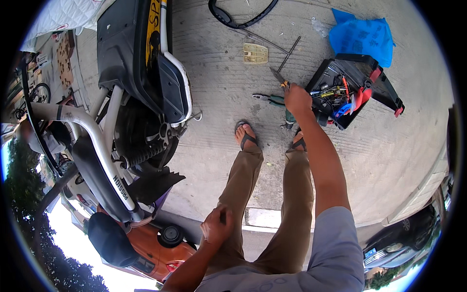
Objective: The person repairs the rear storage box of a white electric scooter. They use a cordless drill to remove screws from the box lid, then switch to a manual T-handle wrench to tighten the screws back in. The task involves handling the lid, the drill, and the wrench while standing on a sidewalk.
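My right hand point(297, 100) is closed around the orange handles of a pair of needle-nose pliers point(278, 77), their jaws pointing up and to the left. It hovers just left of an open black toolbox point(322, 77) crowded with screwdrivers and other hand tools. Under that hand, green-handled pliers point(270, 99) lie on the concrete, and another green-handled tool point(290, 119) rests close to my foot. My left hand point(217, 226) is curled closed in front of my thigh; whatever its fingers may hold is hidden.
To the left stands a scooter point(121, 58) with white tubing. A blue plastic bag point(362, 36) lies beyond the toolbox. Farther out on the ground are a beige plastic cover point(255, 53), thin metal rods point(290, 53) and a black curved strip point(224, 18). An orange vehicle point(151, 243) is parked at lower left.
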Demonstrator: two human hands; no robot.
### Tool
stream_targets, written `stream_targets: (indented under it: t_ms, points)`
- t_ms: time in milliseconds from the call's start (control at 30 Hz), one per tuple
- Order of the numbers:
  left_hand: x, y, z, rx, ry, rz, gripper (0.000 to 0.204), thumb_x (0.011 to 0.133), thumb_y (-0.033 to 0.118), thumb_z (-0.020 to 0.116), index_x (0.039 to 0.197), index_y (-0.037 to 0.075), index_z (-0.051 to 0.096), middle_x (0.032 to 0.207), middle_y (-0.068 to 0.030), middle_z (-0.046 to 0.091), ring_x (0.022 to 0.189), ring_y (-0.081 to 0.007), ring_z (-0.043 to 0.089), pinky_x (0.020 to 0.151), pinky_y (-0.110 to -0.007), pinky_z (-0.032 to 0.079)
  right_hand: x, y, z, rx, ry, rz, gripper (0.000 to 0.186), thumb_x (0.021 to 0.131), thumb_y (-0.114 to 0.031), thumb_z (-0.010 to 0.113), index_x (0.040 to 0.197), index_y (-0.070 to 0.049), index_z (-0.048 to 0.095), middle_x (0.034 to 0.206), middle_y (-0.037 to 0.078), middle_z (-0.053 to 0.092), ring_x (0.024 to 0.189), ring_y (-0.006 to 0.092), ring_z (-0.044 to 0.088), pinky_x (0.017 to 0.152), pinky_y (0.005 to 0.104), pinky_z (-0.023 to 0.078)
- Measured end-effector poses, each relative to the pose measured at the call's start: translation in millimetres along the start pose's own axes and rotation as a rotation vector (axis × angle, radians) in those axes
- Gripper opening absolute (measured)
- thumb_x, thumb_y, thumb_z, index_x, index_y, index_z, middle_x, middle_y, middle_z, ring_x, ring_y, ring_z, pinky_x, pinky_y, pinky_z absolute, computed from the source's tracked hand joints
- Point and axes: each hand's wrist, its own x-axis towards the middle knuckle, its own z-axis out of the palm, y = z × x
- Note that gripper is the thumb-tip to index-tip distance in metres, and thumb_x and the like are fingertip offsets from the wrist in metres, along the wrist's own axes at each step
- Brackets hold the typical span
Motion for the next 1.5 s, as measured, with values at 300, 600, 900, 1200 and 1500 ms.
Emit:
stream_targets:
  t_ms: [300, 600, 900, 1200, 1500]
  points:
    - [25.7, -12.7, -12.4, -0.069, 0.053, 0.018, 0.025, 0.092, 0.020, 0.074, 0.113, 0.007, 0.072, 0.095, -0.0160, 0.077, 0.082, -0.0362, 0.076, 0.073, -0.045, 0.062, 150.2, -18.0, 36.2, 0.363, 0.295, 0.346, 0.055, 0.089, -0.044, 0.072, 0.115, 0.005, 0.072, 0.117, 0.029, 0.074, 0.115, 0.0447, 0.071, 0.099, 0.0514, 0.057]
    - [20.6, -7.1, -15.2, -0.062, 0.027, 0.019, 0.025, 0.092, 0.020, 0.073, 0.113, 0.006, 0.071, 0.095, -0.0173, 0.076, 0.082, -0.0371, 0.076, 0.071, -0.045, 0.062, 94.6, 7.0, 11.1, 0.575, 0.105, 0.487, 0.052, 0.090, -0.040, 0.075, 0.112, 0.007, 0.071, 0.100, 0.024, 0.077, 0.081, 0.0331, 0.079, 0.071, 0.0422, 0.065]
    - [16.1, -3.8, -0.4, -0.080, 0.083, 0.142, 0.021, 0.094, 0.012, 0.072, 0.111, -0.001, 0.072, 0.082, -0.0142, 0.073, 0.065, -0.0276, 0.071, 0.063, -0.038, 0.056, 134.1, 35.8, -0.8, 0.404, 0.169, 0.325, 0.047, 0.088, -0.030, 0.074, 0.121, 0.004, 0.070, 0.122, 0.027, 0.074, 0.114, 0.0421, 0.072, 0.093, 0.0524, 0.061]
    - [14.6, -3.9, 6.1, -0.034, 0.089, 0.183, 0.020, 0.095, 0.011, 0.071, 0.112, -0.001, 0.071, 0.080, -0.0123, 0.072, 0.061, -0.0220, 0.068, 0.059, -0.034, 0.054, 126.1, 38.7, 10.0, 0.318, 0.192, 0.288, 0.055, 0.090, -0.035, 0.072, 0.124, 0.008, 0.068, 0.118, 0.029, 0.074, 0.111, 0.0458, 0.072, 0.098, 0.0500, 0.058]
    - [13.8, 3.5, -1.0, 0.007, 0.118, 0.168, 0.021, 0.092, 0.016, 0.074, 0.109, 0.003, 0.074, 0.077, -0.0116, 0.071, 0.059, -0.0256, 0.067, 0.058, -0.037, 0.054, 120.8, 41.5, 48.7, 0.404, 0.270, 0.342, 0.052, 0.093, -0.040, 0.072, 0.124, 0.002, 0.069, 0.125, 0.028, 0.072, 0.119, 0.0450, 0.069, 0.101, 0.0495, 0.056]
